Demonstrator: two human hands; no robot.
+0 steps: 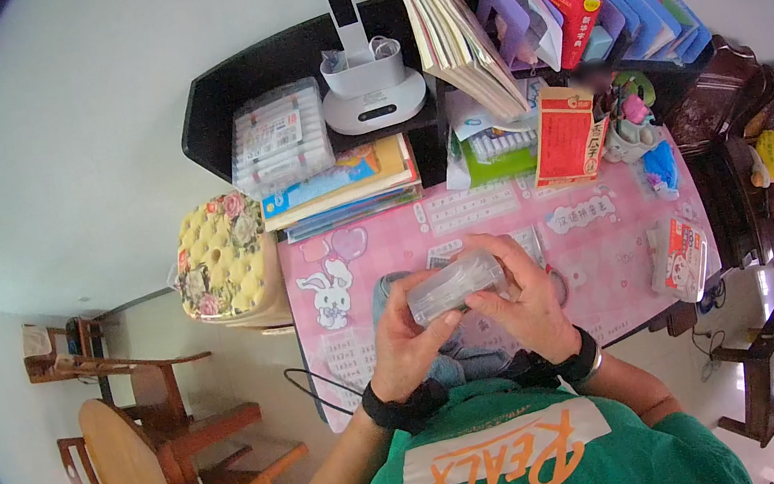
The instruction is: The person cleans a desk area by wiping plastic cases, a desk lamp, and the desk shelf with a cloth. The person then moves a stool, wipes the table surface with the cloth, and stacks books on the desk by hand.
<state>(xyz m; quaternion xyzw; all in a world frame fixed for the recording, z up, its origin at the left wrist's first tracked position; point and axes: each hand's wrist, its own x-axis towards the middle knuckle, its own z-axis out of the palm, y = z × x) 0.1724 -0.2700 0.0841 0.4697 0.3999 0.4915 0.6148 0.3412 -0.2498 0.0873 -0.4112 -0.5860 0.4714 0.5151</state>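
Observation:
Both of my hands grip a small clear plastic box (458,286) above the front part of the pink desk mat (377,243). My left hand (409,335) is closed around its left end, thumb along the near edge. On the right end, my right hand (526,301) has its fingers over the far side and its thumb at the near edge. What the box contains is too blurred to make out. A grey cloth (467,363), partly hidden by my hands, lies below them.
A desk lamp (373,92), a clear case of markers (281,137) and upright books (456,38) stand at the back. Stacked books (343,188) lie before them. A red and white box (681,258) sits at the right edge. A yellow floral stool (227,257) stands left.

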